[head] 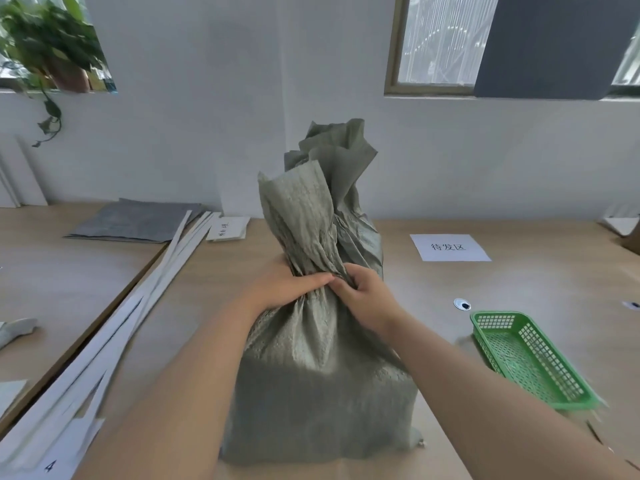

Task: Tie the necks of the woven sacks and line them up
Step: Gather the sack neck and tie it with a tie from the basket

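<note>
A grey-green woven plastic sack [322, 386], filled and standing upright, occupies the middle of the light wooden table [519, 285], directly in front of the person. Its neck is gathered into a bunch of pleats, above which the loose mouth flares upward in stiff, crinkled folds. The left hand [287, 284] wraps the neck from the left, fingers closed round the gathered cloth; the right hand [363, 294] pinches the same bunch from the right, fingers narrow and curled into the pleats. No cord or tie is visible at the neck.

The fabric appears thin, crisp and probably slippery, holding creases rather than draping; the full body looks bulky and likely of some weight. The best hold is judged to be the bunched neck just above the bulge, where the pleats compress firmly.

To the right, near the sack, lies an empty green plastic mesh basket [530, 362]; beyond it a white paper label with printed characters [450, 247]. To the left run long white flat strips [114, 323], and farther back a stack of grey folded sheets [138, 220].
</note>
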Demonstrator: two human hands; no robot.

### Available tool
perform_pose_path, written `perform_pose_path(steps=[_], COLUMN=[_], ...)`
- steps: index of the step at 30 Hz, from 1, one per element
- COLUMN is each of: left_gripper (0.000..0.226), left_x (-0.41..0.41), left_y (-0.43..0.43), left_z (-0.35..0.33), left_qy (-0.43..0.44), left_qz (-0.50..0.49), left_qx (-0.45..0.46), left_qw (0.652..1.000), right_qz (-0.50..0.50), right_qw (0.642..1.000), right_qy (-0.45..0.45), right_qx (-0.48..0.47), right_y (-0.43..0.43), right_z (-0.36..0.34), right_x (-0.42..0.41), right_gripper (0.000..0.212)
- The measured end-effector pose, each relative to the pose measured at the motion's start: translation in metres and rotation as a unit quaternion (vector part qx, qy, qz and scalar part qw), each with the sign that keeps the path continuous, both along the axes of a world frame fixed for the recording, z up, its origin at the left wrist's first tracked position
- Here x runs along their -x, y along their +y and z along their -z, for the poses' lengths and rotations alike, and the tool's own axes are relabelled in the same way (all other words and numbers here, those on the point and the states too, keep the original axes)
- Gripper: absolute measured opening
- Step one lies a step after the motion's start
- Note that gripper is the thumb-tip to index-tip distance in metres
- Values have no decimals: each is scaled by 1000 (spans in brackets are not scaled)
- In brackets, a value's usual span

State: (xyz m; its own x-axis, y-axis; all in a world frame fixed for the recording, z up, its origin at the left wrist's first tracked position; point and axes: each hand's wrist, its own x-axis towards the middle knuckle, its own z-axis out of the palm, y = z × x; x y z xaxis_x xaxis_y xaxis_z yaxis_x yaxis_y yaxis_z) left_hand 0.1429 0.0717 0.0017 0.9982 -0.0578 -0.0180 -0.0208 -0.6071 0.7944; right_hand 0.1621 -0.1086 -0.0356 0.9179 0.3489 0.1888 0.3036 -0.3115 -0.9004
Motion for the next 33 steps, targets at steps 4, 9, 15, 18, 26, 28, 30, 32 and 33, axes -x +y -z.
perform_pose_path(steps=[4, 9, 15, 18, 26, 28, 30, 32, 33], left_gripper=[45, 55, 40, 39, 19, 31, 63, 80, 79], left_x=[0, 4, 10, 13, 20, 19, 17, 14, 11], left_y=[-22, -63, -127, -162, -258, -276, -289, -301, -306], left_z=[-9, -18, -26, -26, -20, -17, -12, -10, -9], left_qy=[-17, -42, -52, -34, 26, 34, 44, 51, 56], left_qz=[16, 15, 0, -23, 2, 15, 44, 60, 60], left_qx=[-7, -48, 31, 118, 150, 138, 123, 124, 136], left_qw=[1000, 998, 998, 992, 988, 990, 990, 989, 987], right_qz=[6, -5, 1, -2, 37, 64, 58, 40, 35], right_qw=[997, 991, 972, 967, 943, 940, 926, 915, 913], right_qy=[47, 85, 136, 133, 151, 149, 182, 197, 196], right_qx=[-62, -103, -191, -216, -296, -301, -326, -350, -355], right_y=[-13, -41, -91, -119, -194, -211, -229, -246, -254], right_z=[-7, -13, -23, -30, -20, -12, -4, -1, 1], right_x=[7, 13, 15, 15, 21, 19, 17, 17, 15], right_gripper=[24, 34, 28, 28, 29, 39, 43, 33, 30])
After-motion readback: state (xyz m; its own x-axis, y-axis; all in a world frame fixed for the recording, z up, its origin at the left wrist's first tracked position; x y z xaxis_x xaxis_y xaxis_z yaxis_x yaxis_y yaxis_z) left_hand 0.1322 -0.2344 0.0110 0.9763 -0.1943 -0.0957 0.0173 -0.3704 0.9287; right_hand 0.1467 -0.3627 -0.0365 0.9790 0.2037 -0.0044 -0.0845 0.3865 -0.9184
